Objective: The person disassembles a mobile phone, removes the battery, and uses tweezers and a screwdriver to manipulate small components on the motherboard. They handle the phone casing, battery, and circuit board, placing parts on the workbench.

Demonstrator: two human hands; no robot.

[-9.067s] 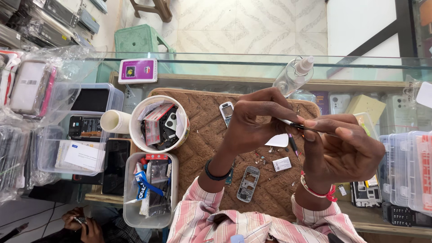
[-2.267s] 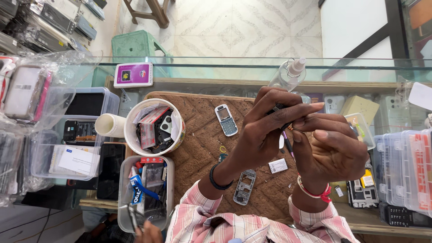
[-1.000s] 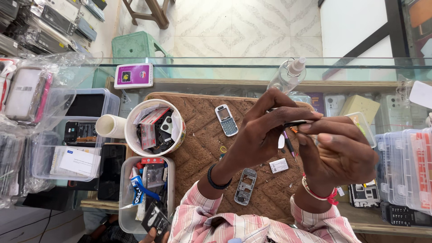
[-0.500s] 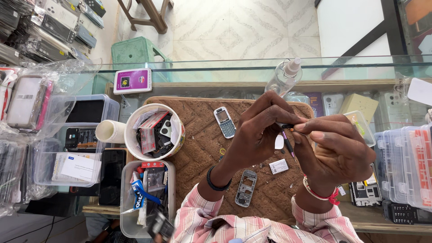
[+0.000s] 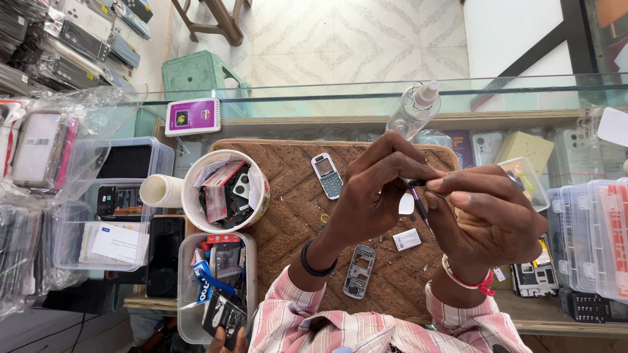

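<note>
Both hands are raised together over a brown woven mat [image 5: 288, 189]. My left hand [image 5: 373, 193] pinches the top of a thin tool with a purple shaft [image 5: 418, 206] that points down. My right hand [image 5: 490, 219] is closed just right of it; its fingertips meet the left hand's at a small part that the fingers mostly hide. On the mat below lie a small grey bar phone [image 5: 326, 175], a grey phone frame [image 5: 359, 271] and a small white part [image 5: 407, 239].
Left of the mat stand a round white tub of phone parts [image 5: 258, 189], a clear bin [image 5: 185, 287] and a white roll [image 5: 160, 191]. A spray bottle [image 5: 412, 111] stands behind. Clear boxes [image 5: 589, 235] fill the right. Another person's hand [image 5: 226, 336] holds a dark part at the bottom edge.
My hands stay pinched together over the mat with only small finger shifts. The other person's hand at the bottom edge has moved right and now holds a dark part.
</note>
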